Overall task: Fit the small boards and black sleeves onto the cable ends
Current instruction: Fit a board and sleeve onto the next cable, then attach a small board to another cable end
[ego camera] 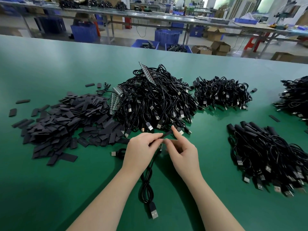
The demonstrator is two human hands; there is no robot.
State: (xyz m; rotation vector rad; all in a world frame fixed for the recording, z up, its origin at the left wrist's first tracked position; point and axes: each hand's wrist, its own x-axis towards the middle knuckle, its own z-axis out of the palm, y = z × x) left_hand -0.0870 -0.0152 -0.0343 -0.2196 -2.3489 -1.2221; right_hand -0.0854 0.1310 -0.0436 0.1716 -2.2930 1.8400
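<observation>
Hands meet over the green bench point(50, 67). Left hand point(141, 147) pinches a black sleeve point(166, 134) and cable point(146, 185); right hand point(181, 152) pinches the cable's end, forefinger extended.

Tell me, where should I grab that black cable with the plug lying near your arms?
Probably best by the USB plug. It lies flat on the green table at the cable's near end, with nothing around it. Come from above and pinch its two long sides. The plug is stiff and boxy; the looped cable above it is thin and floppy, so it would slip.

L hand point(140, 147) pinching, R hand point(182, 152) curled
</observation>
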